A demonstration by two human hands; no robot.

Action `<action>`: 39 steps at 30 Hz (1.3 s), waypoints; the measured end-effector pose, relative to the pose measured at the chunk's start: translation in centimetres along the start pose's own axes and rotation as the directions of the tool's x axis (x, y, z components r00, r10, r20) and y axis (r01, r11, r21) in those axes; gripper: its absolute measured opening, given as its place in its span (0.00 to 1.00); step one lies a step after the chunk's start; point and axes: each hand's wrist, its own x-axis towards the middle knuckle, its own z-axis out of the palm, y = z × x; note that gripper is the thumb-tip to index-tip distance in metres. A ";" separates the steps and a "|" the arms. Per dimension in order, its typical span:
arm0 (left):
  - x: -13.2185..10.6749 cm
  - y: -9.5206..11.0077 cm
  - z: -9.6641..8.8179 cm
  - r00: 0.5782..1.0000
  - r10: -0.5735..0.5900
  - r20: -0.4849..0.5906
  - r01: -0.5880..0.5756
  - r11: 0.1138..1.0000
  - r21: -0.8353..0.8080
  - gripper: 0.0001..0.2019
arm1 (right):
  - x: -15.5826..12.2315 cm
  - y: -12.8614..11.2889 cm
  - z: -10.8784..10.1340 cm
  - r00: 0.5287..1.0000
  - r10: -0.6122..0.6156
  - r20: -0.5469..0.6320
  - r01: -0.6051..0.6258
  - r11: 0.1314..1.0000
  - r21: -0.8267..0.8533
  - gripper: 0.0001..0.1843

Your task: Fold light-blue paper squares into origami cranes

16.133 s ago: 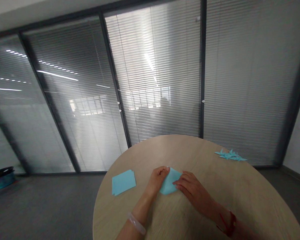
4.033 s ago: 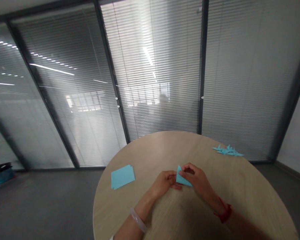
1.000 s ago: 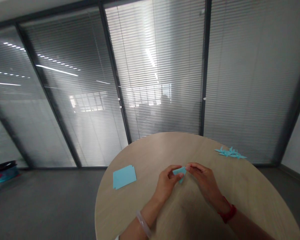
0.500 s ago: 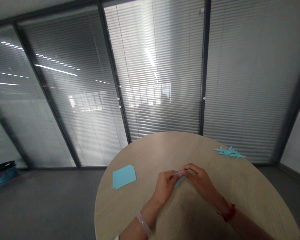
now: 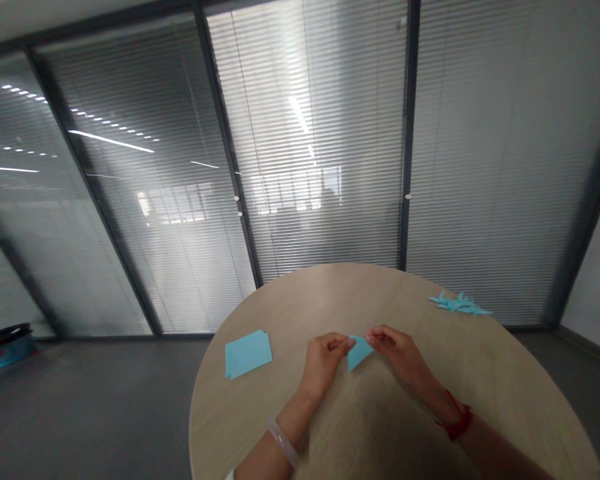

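Note:
A small folded piece of light-blue paper (image 5: 359, 351) hangs between my two hands, just over the round table. My left hand (image 5: 325, 360) pinches its upper left corner between thumb and fingers. At the upper right corner, my right hand (image 5: 397, 353) pinches it the same way. The paper tapers to a point at the bottom, so it looks roughly triangular. A pale bracelet circles my left wrist, and a red band circles my right.
A stack of blue paper sheets (image 5: 249, 354) lies on the left of the wooden table (image 5: 330, 300). At the far right edge sits a pile of folded blue paper pieces (image 5: 460, 304). Glass panels with blinds (image 5: 320, 133) stand behind the table. Bins (image 5: 7, 347) are on the floor at far left.
My hands have moved slightly apart, and the folded paper now shows its flat face between them; before, it was mostly hidden behind my fingers. The stack and the pile have not moved.

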 end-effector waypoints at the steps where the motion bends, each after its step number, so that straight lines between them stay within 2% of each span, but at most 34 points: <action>1: 0.0 -0.1 0.0 1.000 0.010 0.001 -0.010 0.999 0.045 0.17 | 0.0 0.0 0.1 1.000 -0.010 0.021 0.010 1.000 -0.012 0.18; 5: -0.1 -0.9 0.1 0.998 0.040 0.042 -0.049 0.972 0.229 0.18 | -0.3 0.0 0.4 0.987 -0.123 0.103 0.133 0.986 -0.097 0.16; 9: -0.3 -1.5 0.2 0.994 0.033 0.103 -0.062 0.955 0.290 0.18 | -0.5 0.1 0.5 0.978 -0.162 0.133 0.182 0.971 -0.152 0.15; 15: -0.3 -1.1 0.5 0.994 -0.036 0.099 0.008 0.963 0.268 0.15 | -0.5 0.7 0.7 0.973 -0.195 0.119 0.217 0.953 -0.213 0.15; 20: -0.3 -0.4 0.5 0.985 -0.128 0.120 0.108 0.982 0.157 0.16 | -0.4 0.9 0.9 0.977 -0.199 0.080 0.212 0.952 -0.219 0.15; 26: -0.5 -0.2 0.4 0.957 -0.159 0.243 0.118 0.977 0.175 0.17 | 0.0 0.9 0.1 0.987 -0.160 -0.023 0.151 0.963 -0.223 0.14; 33: -0.8 0.4 0.4 0.908 -0.243 0.342 0.241 0.969 0.049 0.18 | 0.0 0.7 0.1 0.991 -0.135 -0.005 0.130 0.962 -0.242 0.13; 35: -0.8 0.3 0.5 0.902 -0.249 0.353 0.251 0.967 0.043 0.18 | 0.1 0.8 0.0 0.990 -0.144 0.001 0.140 0.958 -0.250 0.13; 39: -0.6 -0.5 0.7 0.919 -0.217 0.330 0.203 0.976 0.077 0.18 | 0.2 1.3 -0.1 0.990 -0.140 0.015 0.138 0.952 -0.271 0.14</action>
